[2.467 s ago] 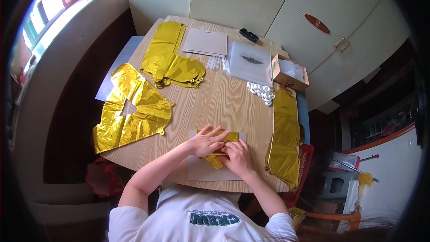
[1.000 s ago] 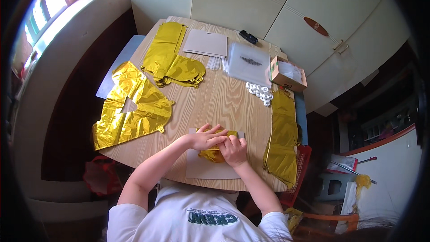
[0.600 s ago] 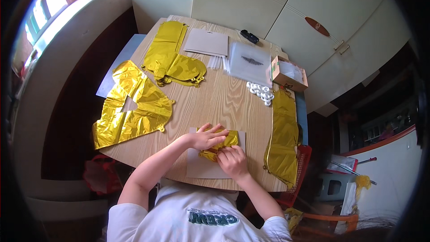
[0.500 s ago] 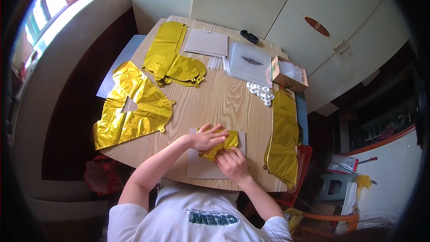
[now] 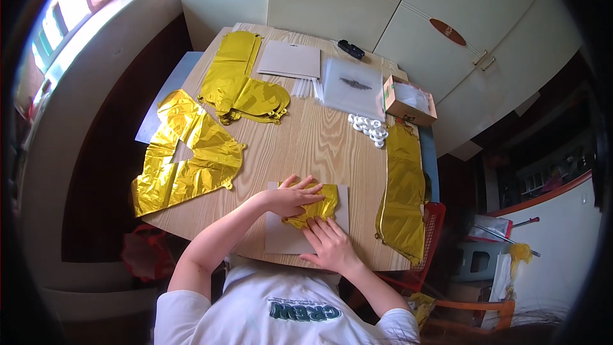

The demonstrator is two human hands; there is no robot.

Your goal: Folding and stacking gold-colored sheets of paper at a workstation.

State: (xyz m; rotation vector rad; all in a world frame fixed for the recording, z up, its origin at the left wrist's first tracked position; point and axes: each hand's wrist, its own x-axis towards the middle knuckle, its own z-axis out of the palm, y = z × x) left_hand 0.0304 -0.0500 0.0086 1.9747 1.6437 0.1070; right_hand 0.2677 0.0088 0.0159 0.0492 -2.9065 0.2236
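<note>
A folded gold foil balloon [image 5: 327, 203] lies on a pale grey card [image 5: 284, 240] at the table's near edge. Across the foil's left and upper part rests my left hand [image 5: 290, 199], its fingers spread and stretched out. My right hand [image 5: 330, 246] lies flat, fingertips on the foil's lower edge and the palm over the card. Both hands press from above and neither grips anything. Part of the foil is hidden under the fingers.
Flat gold foil balloons lie at left [image 5: 191, 160], far left [image 5: 233, 70] and right [image 5: 403, 191]. Farther back are grey cards [image 5: 289, 59], white sticks [image 5: 306, 87], clear bags [image 5: 354, 86], white round pieces [image 5: 368, 129], a black object [image 5: 350, 49] and a cardboard box [image 5: 412, 112].
My right hand's bent fingers have straightened and now lie flat at the foil's lower edge. My left hand has shifted slightly left on the foil, with its fingers more spread.
</note>
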